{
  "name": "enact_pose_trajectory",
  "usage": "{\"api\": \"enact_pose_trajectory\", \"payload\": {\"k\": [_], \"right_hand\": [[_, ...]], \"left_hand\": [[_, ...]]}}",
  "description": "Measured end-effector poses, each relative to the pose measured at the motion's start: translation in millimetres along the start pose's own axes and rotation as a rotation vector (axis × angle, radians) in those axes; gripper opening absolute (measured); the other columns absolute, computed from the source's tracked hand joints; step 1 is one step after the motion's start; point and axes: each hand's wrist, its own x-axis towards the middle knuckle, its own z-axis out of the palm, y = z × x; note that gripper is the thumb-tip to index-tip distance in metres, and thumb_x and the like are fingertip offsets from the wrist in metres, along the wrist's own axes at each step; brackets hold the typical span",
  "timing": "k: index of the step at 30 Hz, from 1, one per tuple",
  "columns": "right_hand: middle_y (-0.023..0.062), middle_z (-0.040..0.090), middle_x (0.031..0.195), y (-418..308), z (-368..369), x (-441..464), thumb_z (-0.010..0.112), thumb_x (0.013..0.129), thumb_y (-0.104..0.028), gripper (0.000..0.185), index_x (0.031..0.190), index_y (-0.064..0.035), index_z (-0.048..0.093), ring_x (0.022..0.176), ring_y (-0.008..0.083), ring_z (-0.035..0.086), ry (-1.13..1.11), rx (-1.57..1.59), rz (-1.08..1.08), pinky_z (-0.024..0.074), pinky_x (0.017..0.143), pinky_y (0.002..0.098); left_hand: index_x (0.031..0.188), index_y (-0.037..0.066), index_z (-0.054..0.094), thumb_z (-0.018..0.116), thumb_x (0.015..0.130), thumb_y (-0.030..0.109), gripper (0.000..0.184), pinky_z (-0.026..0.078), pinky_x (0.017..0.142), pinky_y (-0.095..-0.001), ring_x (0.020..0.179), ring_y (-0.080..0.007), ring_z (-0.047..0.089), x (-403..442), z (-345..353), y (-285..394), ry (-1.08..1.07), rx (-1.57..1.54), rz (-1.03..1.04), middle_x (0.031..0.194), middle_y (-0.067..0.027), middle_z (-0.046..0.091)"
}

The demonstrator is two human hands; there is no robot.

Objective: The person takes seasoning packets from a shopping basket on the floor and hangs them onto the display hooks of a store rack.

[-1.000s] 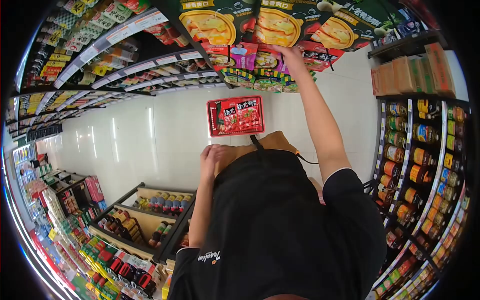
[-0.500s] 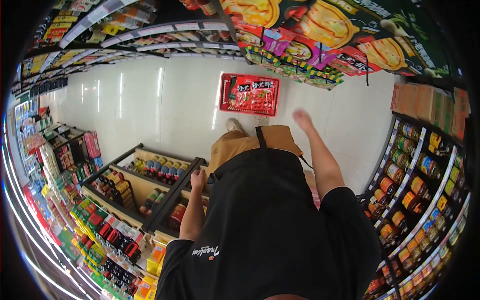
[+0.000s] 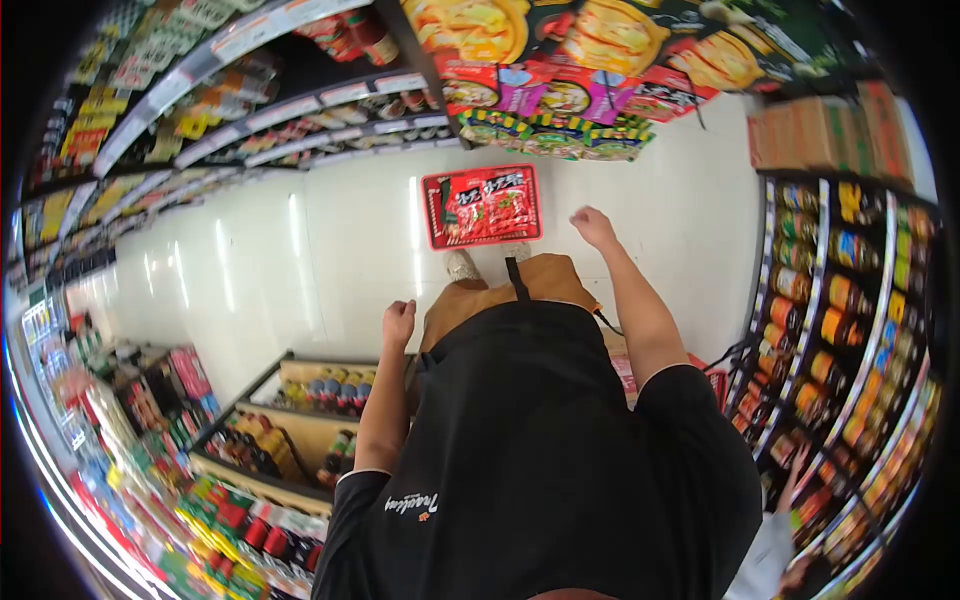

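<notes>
My left hand [image 3: 398,322] hangs beside my left hip, its fingers curled into a loose fist with nothing visible in them. Held out in front on the right is my right hand [image 3: 593,227], fingers bent inward, also with nothing visible in it. It is to the right of a red shopping basket [image 3: 432,222] and apart from it. The basket stands on the floor just ahead of my shoes [image 3: 461,265]. Inside lie red food packets [image 3: 490,207] with white and black lettering, and something dark green is partly hidden at the left.
Jar shelves [image 3: 785,310] line the right, with cartons [image 3: 830,135] beyond. Another person's hand [image 3: 797,468] reaches to the lower shelves. Hanging packets [image 3: 560,98] stand ahead. A wooden bottle display [image 3: 270,405] is at left, and the pale tiled floor [image 3: 340,240] runs between.
The view has shifted past the shelves and the basket appears closer to my feet. My right hand has come slightly inward. Another person's arm has appeared at the lower right.
</notes>
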Motion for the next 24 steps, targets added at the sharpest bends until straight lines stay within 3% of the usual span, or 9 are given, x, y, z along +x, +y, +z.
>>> {"api": "enact_pose_trajectory", "payload": {"k": [2, 4, 7, 9, 12, 16, 21, 24], "right_hand": [[0.0114, 0.069, 0.091, -38.8, -7.1, -5.5, 0.066, 0.085, -0.026, 0.029, 0.1, -0.0023, 0.064, 0.081, 0.021, 0.066, 0.111, 0.15, -0.073, 0.0516, 0.075, 0.0324], [0.0109, 0.069, 0.092, -78.0, -13.2, -27.1, 0.065, 0.086, -0.021, 0.027, 0.106, -0.0029, 0.062, 0.082, 0.0207, 0.066, 0.162, 0.184, -0.156, 0.0521, 0.076, 0.0319], [0.0113, 0.069, 0.091, -101.4, -13.2, -71.0, 0.062, 0.086, -0.014, 0.023, 0.107, -0.0032, 0.06, 0.08, 0.0193, 0.067, 0.093, 0.223, -0.274, 0.0517, 0.072, 0.0314], [0.0152, 0.068, 0.089, -86.7, -10.6, -93.2, 0.063, 0.084, -0.022, 0.028, 0.105, -0.0031, 0.06, 0.081, 0.028, 0.067, 0.002, -0.047, -0.265, 0.0519, 0.073, 0.0365], [0.0183, 0.067, 0.09, -15.4, -10.9, -103.7, 0.065, 0.08, -0.035, 0.038, 0.098, -0.0022, 0.063, 0.084, 0.0352, 0.065, -0.13, -0.275, -0.21, 0.0515, 0.076, 0.0413], [0.0189, 0.068, 0.09, 87.2, -36.9, -106.9, 0.065, 0.078, -0.039, 0.041, 0.093, -0.0003, 0.068, 0.083, 0.0327, 0.066, -0.017, -0.266, 0.181, 0.0518, 0.074, 0.0379], [0.0134, 0.069, 0.08, 140.0, -90.9, -73.9, 0.066, 0.078, -0.038, 0.042, 0.095, 0.0002, 0.068, 0.069, 0.0237, 0.067, -0.012, -0.128, 0.168, 0.0524, 0.071, 0.0351], [0.0144, 0.069, 0.081, 205.1, -108.2, -11.9, 0.067, 0.078, -0.037, 0.041, 0.095, -0.0005, 0.068, 0.071, 0.0245, 0.067, -0.053, -0.074, 0.067, 0.0525, 0.072, 0.0355]], "left_hand": [[0.077, -0.002, 0.067, 0.057, 0.088, 0.035, 0.041, 0.05, 0.074, -0.0423, 0.079, -0.0359, 0.066, 16.5, -10.4, 0.6, -0.042, 0.039, 0.064, 0.077, -0.0206, 0.067], [0.076, -0.002, 0.067, 0.056, 0.086, 0.032, 0.037, 0.05, 0.074, -0.0424, 0.078, -0.0354, 0.066, 38.5, -15.3, -8.3, -0.106, 0.113, 0.086, 0.076, -0.0196, 0.068], [0.075, 0.001, 0.069, 0.053, 0.079, 0.026, 0.03, 0.051, 0.074, -0.042, 0.078, -0.034, 0.066, 62.5, -21.7, -19.6, -0.203, 0.178, 0.077, 0.076, -0.0183, 0.068], [0.075, 0.002, 0.07, 0.053, 0.078, 0.027, 0.03, 0.051, 0.074, -0.0419, 0.078, -0.0338, 0.066, 73.7, -26.6, -25.4, -0.199, 0.218, 0.061, 0.077, -0.0186, 0.068], [0.077, 0.002, 0.07, 0.054, 0.078, 0.026, 0.028, 0.051, 0.075, -0.0425, 0.079, -0.0347, 0.066, 79.0, -26.0, -26.1, -0.094, 0.145, 0.088, 0.08, -0.0193, 0.068], [0.08, 0.002, 0.07, 0.058, 0.076, 0.021, 0.023, 0.051, 0.075, -0.043, 0.079, -0.0358, 0.066, 55.2, -18.9, -4.4, 0.006, 0.095, 0.13, 0.081, -0.0195, 0.069], [0.078, 0.001, 0.069, 0.06, 0.074, 0.019, 0.02, 0.052, 0.074, -0.0423, 0.078, -0.0353, 0.066, 8.9, 22.9, -1.2, 0.149, 0.147, 0.135, 0.077, -0.0197, 0.068], [0.071, -0.004, 0.066, 0.059, 0.074, 0.018, 0.024, 0.05, 0.065, -0.039, 0.067, -0.0273, 0.064, -23.9, 72.3, -6.8, 0.084, 0.0, -0.087, 0.068, -0.0176, 0.066]]}}
